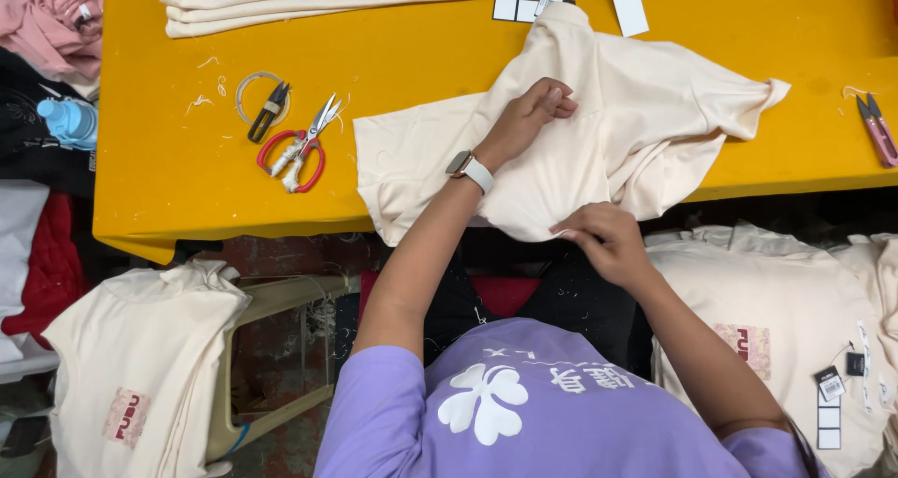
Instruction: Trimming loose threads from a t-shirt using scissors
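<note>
A cream garment (645,132) lies crumpled on the yellow table (187,179), its lower edge hanging over the front edge. My left hand (531,113), with a watch on the wrist, presses fingers-down on the middle of the garment. My right hand (603,239) pinches the garment's lower edge just below the table's front edge.
Red-handled scissors (301,146), a small black thread snipper (267,113) and loose threads lie on the left of the table. Folded cream garments (318,1) sit at the back. Pink snippers (879,127) lie far right. Cream garment piles (140,356) (795,328) flank my lap; a blue bottle (67,121) is far left.
</note>
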